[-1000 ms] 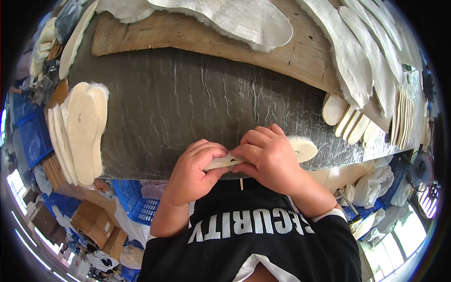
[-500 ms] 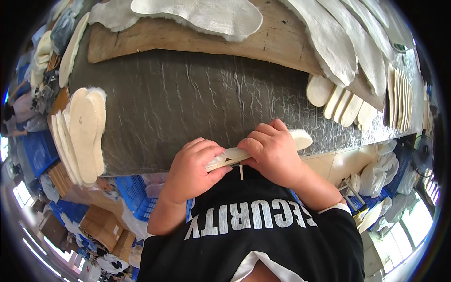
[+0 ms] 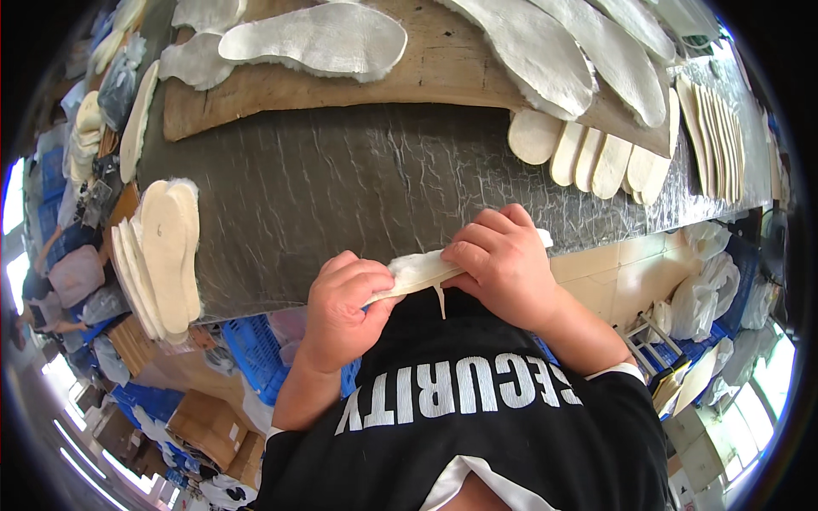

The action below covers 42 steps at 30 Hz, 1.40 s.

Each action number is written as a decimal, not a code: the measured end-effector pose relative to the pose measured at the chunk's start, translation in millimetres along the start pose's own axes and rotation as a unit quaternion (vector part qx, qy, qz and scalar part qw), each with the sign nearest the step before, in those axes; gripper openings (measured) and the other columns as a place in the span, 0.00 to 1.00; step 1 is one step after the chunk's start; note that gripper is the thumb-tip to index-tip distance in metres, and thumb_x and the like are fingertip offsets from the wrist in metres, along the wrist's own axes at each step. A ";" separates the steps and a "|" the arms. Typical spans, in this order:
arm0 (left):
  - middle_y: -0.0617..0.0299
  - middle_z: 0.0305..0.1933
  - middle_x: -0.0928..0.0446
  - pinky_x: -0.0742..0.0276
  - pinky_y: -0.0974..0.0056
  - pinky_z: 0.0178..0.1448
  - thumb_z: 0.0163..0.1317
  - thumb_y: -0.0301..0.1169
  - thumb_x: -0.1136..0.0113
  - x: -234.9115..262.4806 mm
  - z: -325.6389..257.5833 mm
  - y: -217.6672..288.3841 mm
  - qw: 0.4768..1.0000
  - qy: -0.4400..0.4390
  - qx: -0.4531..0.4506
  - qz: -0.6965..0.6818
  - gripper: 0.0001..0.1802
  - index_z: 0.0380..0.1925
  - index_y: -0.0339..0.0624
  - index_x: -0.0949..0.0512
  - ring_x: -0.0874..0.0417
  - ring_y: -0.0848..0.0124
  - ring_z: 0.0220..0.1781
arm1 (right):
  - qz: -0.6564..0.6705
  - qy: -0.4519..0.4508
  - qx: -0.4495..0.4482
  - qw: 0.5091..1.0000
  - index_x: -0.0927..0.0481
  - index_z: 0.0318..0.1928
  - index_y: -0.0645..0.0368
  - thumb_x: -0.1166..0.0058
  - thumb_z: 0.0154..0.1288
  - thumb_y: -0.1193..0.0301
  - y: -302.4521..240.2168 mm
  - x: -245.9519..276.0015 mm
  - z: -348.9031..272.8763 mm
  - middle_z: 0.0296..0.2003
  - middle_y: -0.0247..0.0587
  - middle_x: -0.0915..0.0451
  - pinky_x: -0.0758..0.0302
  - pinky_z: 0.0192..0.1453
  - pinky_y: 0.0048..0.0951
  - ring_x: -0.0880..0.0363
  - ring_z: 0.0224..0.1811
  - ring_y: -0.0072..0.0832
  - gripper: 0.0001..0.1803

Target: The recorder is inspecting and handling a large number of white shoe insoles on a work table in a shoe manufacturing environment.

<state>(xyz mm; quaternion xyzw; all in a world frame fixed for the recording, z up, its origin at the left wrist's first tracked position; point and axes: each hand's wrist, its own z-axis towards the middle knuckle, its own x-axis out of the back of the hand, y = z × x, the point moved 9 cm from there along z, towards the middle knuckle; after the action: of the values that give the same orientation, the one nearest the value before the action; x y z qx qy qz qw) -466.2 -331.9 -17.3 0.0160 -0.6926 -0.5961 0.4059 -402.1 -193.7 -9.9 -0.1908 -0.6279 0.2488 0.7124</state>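
A cream insole with a fluffy edge (image 3: pixel 419 272) is held between both hands, turned edge-on above the near edge of the dark table. My left hand (image 3: pixel 348 298) pinches one end of it between thumb and fingers. Farther along, my right hand (image 3: pixel 501 266) grips it, and the other end sticks out beyond my fingers. From its lower edge a thin pale strip (image 3: pixel 441 300) dangles between the hands. Nearest my left hand, at the table's left side, stands a stack of cream insoles (image 3: pixel 166 255).
A curved wooden board (image 3: pixel 341 95) lies across the far side, bearing white fleece-backed insole pieces (image 3: pixel 317 41). Cream insoles (image 3: pixel 588 157) lie along its right end, with a standing row of insoles (image 3: pixel 711 140) beyond. Below the table's left are a blue crate (image 3: pixel 256 353) and a cardboard box (image 3: pixel 204 426).
My hands have spread slightly apart, baring more of the insole between them. The dangling strip hangs longer. The view has shifted a little, moving the table's contents within it.
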 end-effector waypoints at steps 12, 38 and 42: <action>0.60 0.37 0.16 0.32 0.60 0.40 0.41 0.29 0.26 -21.8 12.8 51.8 0.992 -0.022 -0.051 0.117 0.16 0.32 0.39 0.18 0.22 0.63 0.33 | 0.049 0.008 -0.035 0.998 0.18 0.31 0.51 0.27 0.37 0.63 13.4 31.4 -31.5 0.30 0.27 0.20 0.33 0.41 0.35 0.24 0.36 0.30 0.18; 0.63 0.38 0.20 0.23 0.69 0.46 0.50 0.15 0.30 -36.0 -6.5 79.8 0.984 0.047 0.061 -0.160 0.19 0.43 0.39 0.22 0.19 0.74 0.40 | 0.387 0.055 0.025 0.920 0.19 0.39 0.57 0.28 0.49 0.65 -1.0 52.1 -59.1 0.36 0.39 0.19 0.24 0.45 0.38 0.20 0.40 0.41 0.18; 0.62 0.40 0.21 0.24 0.68 0.47 0.50 0.15 0.30 -38.5 -12.7 81.7 0.974 0.055 0.065 -0.210 0.19 0.42 0.39 0.22 0.19 0.74 0.42 | 0.380 0.110 0.034 0.918 0.19 0.34 0.55 0.27 0.46 0.68 -7.1 60.4 -65.1 0.33 0.36 0.19 0.26 0.43 0.37 0.20 0.37 0.37 0.14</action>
<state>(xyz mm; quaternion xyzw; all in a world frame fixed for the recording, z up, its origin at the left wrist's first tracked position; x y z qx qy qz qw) -395.4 -299.2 29.8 0.2201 -0.6872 -0.6202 0.3077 -331.5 -160.9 33.6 -0.4172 -0.4166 0.4993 0.6349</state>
